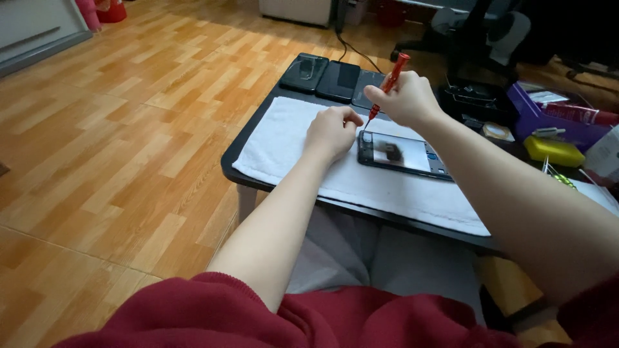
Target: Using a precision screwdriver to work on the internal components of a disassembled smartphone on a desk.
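— Looking down from the head view, what is in the middle of the frame?

— A phone point(403, 156) lies flat on a white towel point(290, 138) on the dark bench point(240, 177), just right of centre. Its screen end points right; the near left corner is where the hands meet.

— How would it handle, by your guess?

— Light, stiff and thin, I judge, with slick glass that would crack if flexed or dropped. The towel should stop it sliding. Best held by the long edges or pinned at a corner, not pressed in the middle.

— And the left hand point(330, 132)?

— Its grip is loosely curled, palm down on the towel, fingertips touching the phone's left end and steadying it. It holds nothing.

— The right hand point(407, 98)?

— Its grip is closed round a red screwdriver point(385, 87), held pen-like and tilted, handle toward the top of the frame, tip down at the phone's upper left corner. Whether the tip sits in a screw I cannot tell; that area is too small and blurred.

— Anything else about?

— Three more dark phones point(335, 77) lie in a row at the far edge of the bench, above the towel. At right stand a purple box point(548, 119) and a yellow object point(553, 151). Wooden floor point(116, 142) fills the left.
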